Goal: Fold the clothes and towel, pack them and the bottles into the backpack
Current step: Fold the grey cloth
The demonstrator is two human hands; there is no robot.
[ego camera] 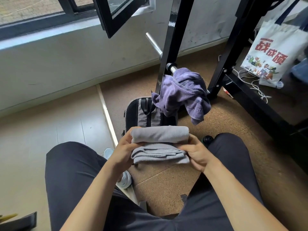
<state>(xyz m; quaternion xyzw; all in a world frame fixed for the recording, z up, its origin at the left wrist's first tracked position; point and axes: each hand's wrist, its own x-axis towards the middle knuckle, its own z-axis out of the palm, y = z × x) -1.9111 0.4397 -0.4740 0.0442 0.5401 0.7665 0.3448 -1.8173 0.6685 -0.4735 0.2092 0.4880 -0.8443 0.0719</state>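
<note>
A folded grey garment (pixel 160 145) is held in the air between my knees. My left hand (pixel 124 150) grips its left end and my right hand (pixel 196 154) grips its right end. Just beyond it, a grey and black backpack (pixel 143 112) stands on the floor, partly hidden by the garment. A purple towel (pixel 181 92) hangs crumpled over a metal bar of the rack, above the backpack. A dark bottle (pixel 207 140) shows its top beside my right knee.
A black metal rack (pixel 168 47) with a chrome bar stands behind the backpack. A white printed tote bag (pixel 273 54) and white cables lie at the right. An open window frame (pixel 116 15) juts out above. White shoes (pixel 125 179) are below my left forearm.
</note>
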